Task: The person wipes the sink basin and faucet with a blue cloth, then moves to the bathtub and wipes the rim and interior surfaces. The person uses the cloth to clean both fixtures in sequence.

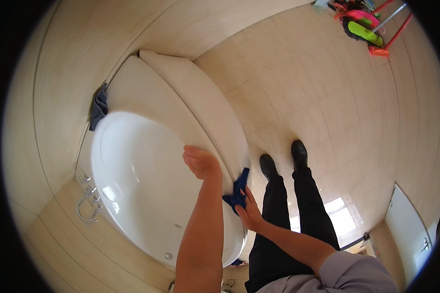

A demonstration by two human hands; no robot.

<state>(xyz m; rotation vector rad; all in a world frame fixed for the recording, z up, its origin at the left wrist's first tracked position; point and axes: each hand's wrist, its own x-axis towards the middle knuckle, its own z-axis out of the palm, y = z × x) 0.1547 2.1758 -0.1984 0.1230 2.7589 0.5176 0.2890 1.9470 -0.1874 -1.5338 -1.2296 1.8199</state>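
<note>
A white corner bathtub (146,172) with a broad rim and curved front panel lies before me. My left hand (201,161) is over the tub's inner rim, its fingers folded in and nothing visible in them; whether it rests on the rim is hard to tell. In my right hand (249,214) is a dark blue cloth (238,194), bunched and slightly blurred, against the outer edge of the rim by the front panel.
A grey cloth (99,106) hangs over the tub's far corner by the wall. Chrome taps (88,205) stand on the left rim. Brushes and brooms (366,33) lean at the upper right. A white door (407,219) is at the lower right. Another dark cloth (237,262) lies below the tub.
</note>
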